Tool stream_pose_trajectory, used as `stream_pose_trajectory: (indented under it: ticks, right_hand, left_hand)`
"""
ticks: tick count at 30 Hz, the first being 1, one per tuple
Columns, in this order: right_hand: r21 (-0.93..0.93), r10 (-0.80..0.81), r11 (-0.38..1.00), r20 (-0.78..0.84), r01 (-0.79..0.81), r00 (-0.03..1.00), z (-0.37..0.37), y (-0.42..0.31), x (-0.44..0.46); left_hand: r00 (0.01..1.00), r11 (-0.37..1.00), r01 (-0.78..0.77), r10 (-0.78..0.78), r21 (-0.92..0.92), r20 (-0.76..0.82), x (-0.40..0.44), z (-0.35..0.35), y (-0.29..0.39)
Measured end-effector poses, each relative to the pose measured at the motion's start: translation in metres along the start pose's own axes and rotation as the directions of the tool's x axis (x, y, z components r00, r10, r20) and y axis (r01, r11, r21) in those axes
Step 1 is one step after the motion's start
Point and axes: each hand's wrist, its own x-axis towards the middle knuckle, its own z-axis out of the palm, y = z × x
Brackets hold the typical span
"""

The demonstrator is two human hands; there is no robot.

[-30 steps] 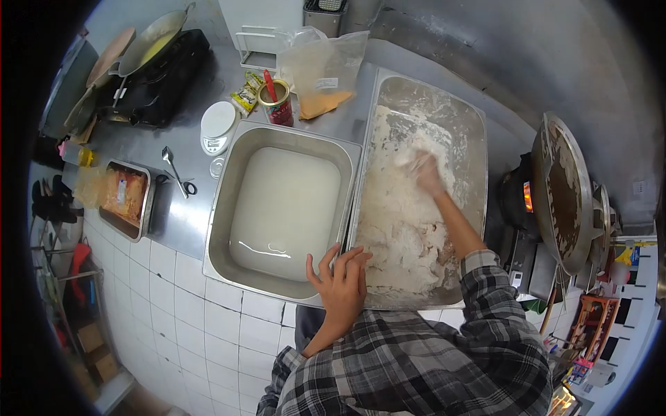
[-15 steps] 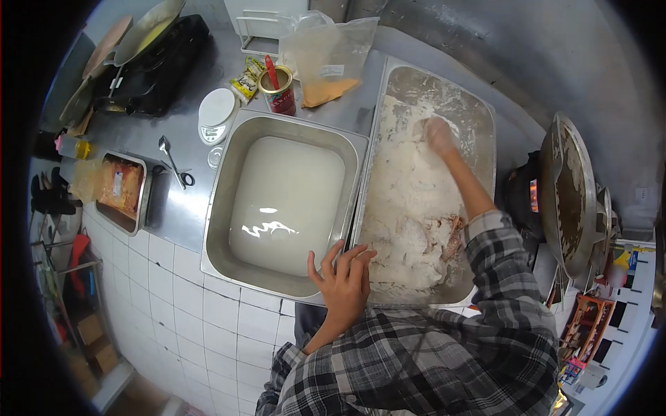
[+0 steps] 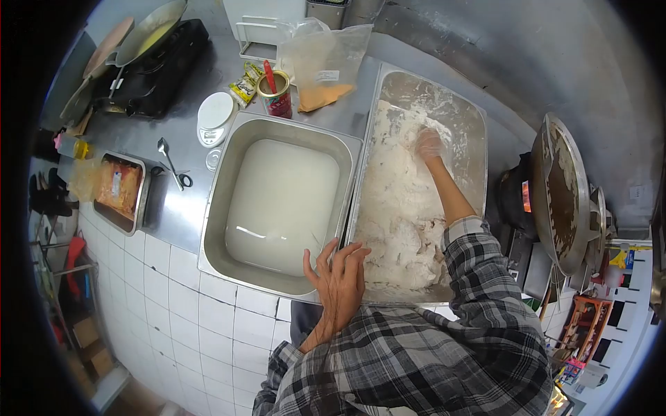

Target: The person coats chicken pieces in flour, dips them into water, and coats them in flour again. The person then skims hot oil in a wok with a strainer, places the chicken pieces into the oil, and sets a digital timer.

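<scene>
My right hand (image 3: pixel 429 144), in what looks like a clear plastic glove, is down in the white flour (image 3: pixel 395 170) at the far end of a long steel tray (image 3: pixel 474 149). Its fingers are hidden, so I cannot tell what they hold. Flour-coated pieces, apparently meat (image 3: pixel 409 244), lie at the tray's near end. My left hand (image 3: pixel 340 277) is open with fingers spread, over the near rims where the two trays meet. To its left stands a deep steel pan (image 3: pixel 214 239) of cloudy whitish liquid (image 3: pixel 284 201).
Behind the pan are a red can (image 3: pixel 279 105), a plastic bag with orange powder (image 3: pixel 325 96) and a white scale (image 3: pixel 216 111). A brush (image 3: pixel 166 154) and scissors (image 3: pixel 184 179) lie left, near a small meat tray (image 3: pixel 141 208). A large wok (image 3: pixel 563 194) stands right.
My right hand has shifted slightly and sunk into the flour, its sleeve moving left. The exposed brownish meat at the near end now looks more covered. My left hand has barely moved.
</scene>
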Motion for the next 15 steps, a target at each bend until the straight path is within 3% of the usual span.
stream_pose_trajectory:
  ticks: [4, 9, 11, 13, 15]
  right_hand:
    - [-0.007, -0.039, 0.999, 0.032, 0.039, 0.999, 0.005, 0.003, 0.002]
    - [0.059, -0.237, 0.971, 0.391, 0.233, 0.889, -0.052, 0.033, -0.023]
    - [-0.011, -0.198, 0.977, 0.315, 0.212, 0.928, -0.059, 0.019, -0.043]
    - [0.078, -0.133, 0.989, 0.07, 0.128, 0.989, -0.064, 0.012, -0.057]
    - [0.239, -0.096, 0.952, -0.363, 0.192, 0.927, -0.026, 0.011, -0.074]
  left_hand:
    - [1.0, 1.0, -0.01, 0.01, -0.006, -0.005, -0.002, -0.001, 0.0]
    - [1.0, 1.0, -0.016, 0.016, -0.007, -0.019, -0.002, -0.001, -0.001]
    - [1.0, 1.0, -0.02, 0.02, -0.013, -0.02, -0.001, 0.0, -0.001]
    - [1.0, 1.0, -0.017, 0.017, -0.008, -0.015, 0.0, -0.002, 0.001]
    - [1.0, 1.0, -0.012, 0.012, 0.003, -0.015, 0.0, -0.001, 0.001]
